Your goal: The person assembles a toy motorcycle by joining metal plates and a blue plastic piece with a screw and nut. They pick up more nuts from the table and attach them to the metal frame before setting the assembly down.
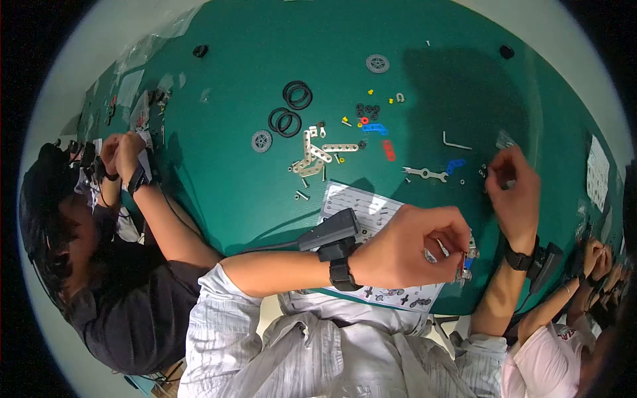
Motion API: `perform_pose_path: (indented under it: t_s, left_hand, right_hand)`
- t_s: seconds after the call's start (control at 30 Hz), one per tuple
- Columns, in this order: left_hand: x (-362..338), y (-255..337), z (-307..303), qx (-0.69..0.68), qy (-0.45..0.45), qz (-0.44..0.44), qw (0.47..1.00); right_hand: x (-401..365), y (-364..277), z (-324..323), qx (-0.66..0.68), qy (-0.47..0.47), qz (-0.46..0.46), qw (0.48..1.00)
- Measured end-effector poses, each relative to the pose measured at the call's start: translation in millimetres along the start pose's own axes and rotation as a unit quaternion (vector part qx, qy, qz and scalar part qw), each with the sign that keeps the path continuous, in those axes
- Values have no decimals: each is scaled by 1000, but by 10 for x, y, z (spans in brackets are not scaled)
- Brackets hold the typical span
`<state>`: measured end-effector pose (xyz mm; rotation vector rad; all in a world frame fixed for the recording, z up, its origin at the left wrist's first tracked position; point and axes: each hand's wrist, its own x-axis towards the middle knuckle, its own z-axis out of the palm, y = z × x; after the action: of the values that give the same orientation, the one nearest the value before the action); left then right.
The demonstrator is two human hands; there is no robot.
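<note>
My left hand is closed on a small part assembly with blue, red and metal pieces, above the right edge of a printed instruction sheet. To the right, my right hand has its thumb and fingertips pressed together near several tiny pieces on the green table; whatever it pinches is too small to make out. Left of that hand lie a blue bracket, a silver wrench and an L-shaped hex key.
Metal strips, black rubber rings, a grey wheel, another grey wheel, a red strip and a blue strip lie farther back. One person sits at left, another at right.
</note>
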<state>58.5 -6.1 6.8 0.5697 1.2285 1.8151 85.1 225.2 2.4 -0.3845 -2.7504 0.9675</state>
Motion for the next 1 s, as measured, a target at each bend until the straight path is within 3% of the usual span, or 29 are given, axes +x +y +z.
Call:
perform_pose_path:
  t_s: [1.0]
  left_hand:
    - [35, -77, -23, 11, 5, 23, 1000]
  right_hand:
    - [27, -49, 0, -46, -18, -43, 998]
